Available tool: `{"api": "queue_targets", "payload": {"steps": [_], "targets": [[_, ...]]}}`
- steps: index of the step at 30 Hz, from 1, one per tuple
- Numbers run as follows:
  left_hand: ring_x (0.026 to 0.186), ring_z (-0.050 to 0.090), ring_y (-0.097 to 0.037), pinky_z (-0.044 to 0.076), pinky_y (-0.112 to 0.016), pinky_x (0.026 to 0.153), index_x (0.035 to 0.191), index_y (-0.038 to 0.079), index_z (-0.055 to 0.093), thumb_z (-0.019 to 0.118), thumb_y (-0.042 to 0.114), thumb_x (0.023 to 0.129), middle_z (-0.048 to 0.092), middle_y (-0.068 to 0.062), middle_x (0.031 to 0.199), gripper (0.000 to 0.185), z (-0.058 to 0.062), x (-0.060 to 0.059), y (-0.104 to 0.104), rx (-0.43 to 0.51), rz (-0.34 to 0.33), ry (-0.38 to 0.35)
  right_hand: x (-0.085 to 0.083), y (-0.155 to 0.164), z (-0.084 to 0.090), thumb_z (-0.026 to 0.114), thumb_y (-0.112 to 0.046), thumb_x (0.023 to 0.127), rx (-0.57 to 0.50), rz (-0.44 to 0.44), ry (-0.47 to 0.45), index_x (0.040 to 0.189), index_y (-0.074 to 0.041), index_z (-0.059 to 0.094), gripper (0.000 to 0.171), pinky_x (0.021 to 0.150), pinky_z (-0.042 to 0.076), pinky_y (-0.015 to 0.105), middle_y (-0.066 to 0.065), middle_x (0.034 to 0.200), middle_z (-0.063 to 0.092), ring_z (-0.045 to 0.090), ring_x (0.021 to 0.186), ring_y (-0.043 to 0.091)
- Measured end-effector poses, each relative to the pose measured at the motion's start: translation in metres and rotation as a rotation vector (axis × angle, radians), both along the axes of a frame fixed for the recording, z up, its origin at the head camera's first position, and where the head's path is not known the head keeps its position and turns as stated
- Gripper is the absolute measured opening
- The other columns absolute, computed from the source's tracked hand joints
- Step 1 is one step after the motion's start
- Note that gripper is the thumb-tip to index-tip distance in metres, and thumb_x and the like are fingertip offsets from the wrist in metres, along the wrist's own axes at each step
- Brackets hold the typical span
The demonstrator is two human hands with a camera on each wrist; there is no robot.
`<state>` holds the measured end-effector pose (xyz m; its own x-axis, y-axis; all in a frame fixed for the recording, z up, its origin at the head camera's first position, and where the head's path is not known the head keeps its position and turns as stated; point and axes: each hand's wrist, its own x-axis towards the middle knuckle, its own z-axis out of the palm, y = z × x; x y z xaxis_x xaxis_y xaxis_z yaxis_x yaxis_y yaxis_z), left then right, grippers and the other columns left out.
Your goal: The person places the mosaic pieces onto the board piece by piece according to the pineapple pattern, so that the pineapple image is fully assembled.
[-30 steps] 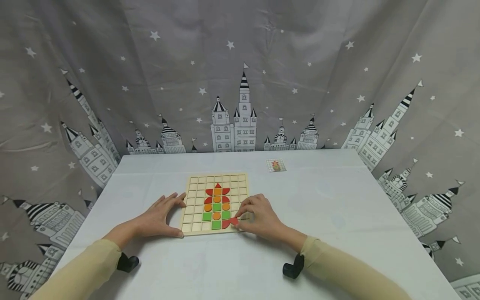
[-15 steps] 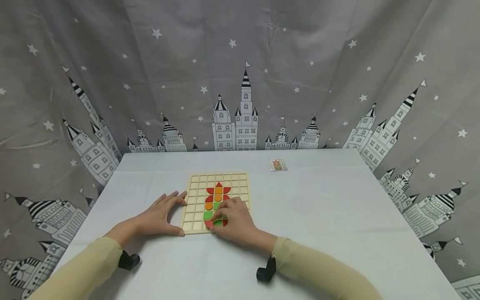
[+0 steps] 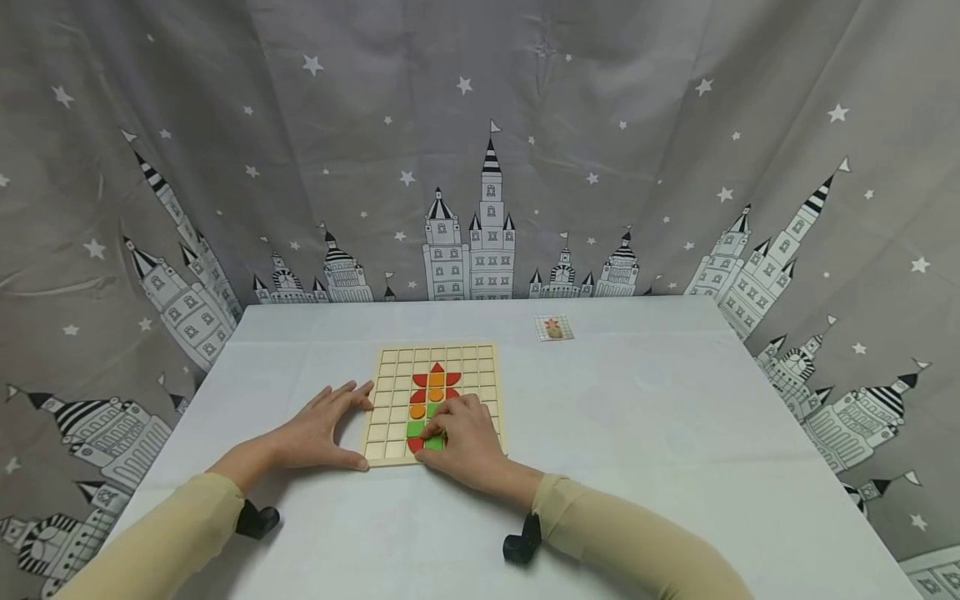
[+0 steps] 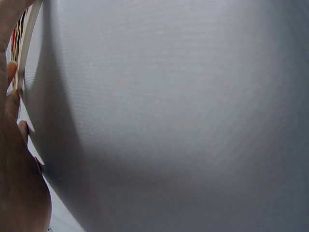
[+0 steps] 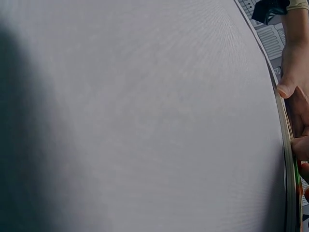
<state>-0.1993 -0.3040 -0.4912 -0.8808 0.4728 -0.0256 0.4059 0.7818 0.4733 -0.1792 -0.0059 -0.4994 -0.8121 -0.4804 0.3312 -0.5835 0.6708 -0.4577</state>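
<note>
A light wooden grid board point(image 3: 386, 392) lies on the table, with red, orange and green tiles set in its middle columns. My left hand point(image 3: 318, 429) rests beside the board's left edge, fingers and thumb spread, the fingertips and thumb touching that edge. Over the board's lower part, my right hand point(image 3: 472, 442) pinches a red rounded tile point(image 3: 414, 445) at the bottom-row cell left of a green square tile point(image 3: 433, 443). That hand hides several tiles on the right of the pattern. In the right wrist view, the fingers point(image 5: 300, 147) appear only at the right border.
A small picture card point(image 3: 553, 328) with a coloured pattern on a grid lies behind the board, to its right. White cloth covers the table point(image 3: 637, 417). A grey curtain point(image 3: 585, 100) printed with castles and stars hangs around the back and sides.
My right hand has moved left from the board's lower right, bringing the red tile to the left side of the bottom row. Another red tile stays right of the green square. My left hand stays put.
</note>
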Motion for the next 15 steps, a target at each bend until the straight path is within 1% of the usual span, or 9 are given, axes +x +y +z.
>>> {"api": "queue_targets", "payload": {"steps": [9, 15], "targets": [[0.152, 0.018, -0.045, 0.006, -0.064, 0.123, 0.131, 0.018, 0.052, 0.083, 0.072, 0.066, 0.029, -0.013, 0.166, 0.090, 0.0018, 0.0001, -0.0009, -0.017, 0.004, -0.020, -0.0012, -0.0007, -0.0002, 0.084, -0.042, 0.082, 0.013, 0.004, -0.024, 0.093, -0.027, 0.079, 0.020, 0.088, 0.041, 0.030, -0.012, 0.107, 0.059, 0.045, 0.105, 0.012], [0.152, 0.017, -0.044, 0.006, -0.063, 0.124, 0.131, 0.019, 0.051, 0.083, 0.073, 0.066, 0.029, -0.012, 0.166, 0.090, 0.0020, 0.0001, -0.0001, -0.021, 0.006, -0.022, -0.0023, -0.0008, -0.0014, 0.083, -0.041, 0.082, 0.009, 0.011, -0.016, 0.094, -0.027, 0.079, 0.018, 0.088, 0.041, 0.029, -0.012, 0.107, 0.059, 0.045, 0.105, 0.012]]}}
